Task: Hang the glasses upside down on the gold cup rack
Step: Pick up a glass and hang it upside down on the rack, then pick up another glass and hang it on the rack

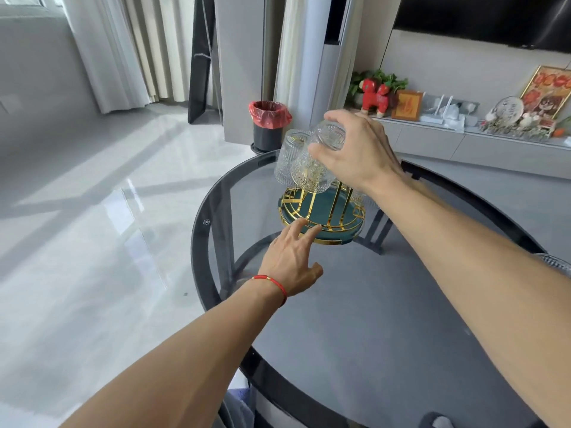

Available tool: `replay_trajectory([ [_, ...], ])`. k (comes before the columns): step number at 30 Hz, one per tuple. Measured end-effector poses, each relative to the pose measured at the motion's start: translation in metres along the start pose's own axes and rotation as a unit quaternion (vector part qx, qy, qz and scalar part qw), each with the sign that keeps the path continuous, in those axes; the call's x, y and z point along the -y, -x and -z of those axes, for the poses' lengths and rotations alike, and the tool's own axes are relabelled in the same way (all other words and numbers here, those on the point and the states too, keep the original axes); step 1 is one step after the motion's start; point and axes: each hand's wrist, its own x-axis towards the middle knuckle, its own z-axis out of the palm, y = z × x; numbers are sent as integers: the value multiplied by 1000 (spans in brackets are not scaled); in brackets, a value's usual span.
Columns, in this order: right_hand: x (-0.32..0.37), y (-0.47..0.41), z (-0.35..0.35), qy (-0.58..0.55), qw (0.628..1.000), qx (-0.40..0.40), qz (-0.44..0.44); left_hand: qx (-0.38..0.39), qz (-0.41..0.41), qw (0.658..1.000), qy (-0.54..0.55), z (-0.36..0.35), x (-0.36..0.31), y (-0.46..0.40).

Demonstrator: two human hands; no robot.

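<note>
The gold cup rack [323, 216] with its round teal base stands at the far side of the glass table. My right hand [355, 152] grips an upside-down ribbed glass [328, 137] by its base, above the rack. Two more ribbed glasses [289, 159] hang upside down on the rack's left prongs, one overlapping the other. Part of another glass shows behind my right wrist. My left hand [293, 261], with a red string bracelet, rests flat with its fingertips on the rack's front rim, holding nothing.
The round dark glass table [355, 319] has a black rim. Another ribbed glass [556, 264] peeks out behind my right forearm at the right edge. A bin with a red bag [268, 125] stands on the floor beyond. A low cabinet with ornaments runs along the right wall.
</note>
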Motion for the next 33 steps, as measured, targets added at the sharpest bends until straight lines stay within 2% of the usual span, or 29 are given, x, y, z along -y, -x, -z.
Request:
replay_trajectory([
  [12, -3, 8, -32, 47, 997, 51, -19, -6, 15, 998, -56, 2, -12, 4],
  [16, -6, 9, -36, 37, 999, 31, -19, -7, 36, 996, -81, 1, -21, 5],
  [24, -18, 40, -30, 66, 996, 29, 43, -10, 62, 994, -91, -2, -43, 8],
  [27, -36, 72, -19, 46, 997, -7, 62, -32, 39, 998, -42, -7, -58, 11],
  [29, -55, 99, -9, 24, 998, -22, 47, -32, -4, 999, 1, -12, -68, 13],
  [33, -102, 158, 9, 15, 1000, -7, 7, -23, -95, 992, 86, -18, -96, 17],
])
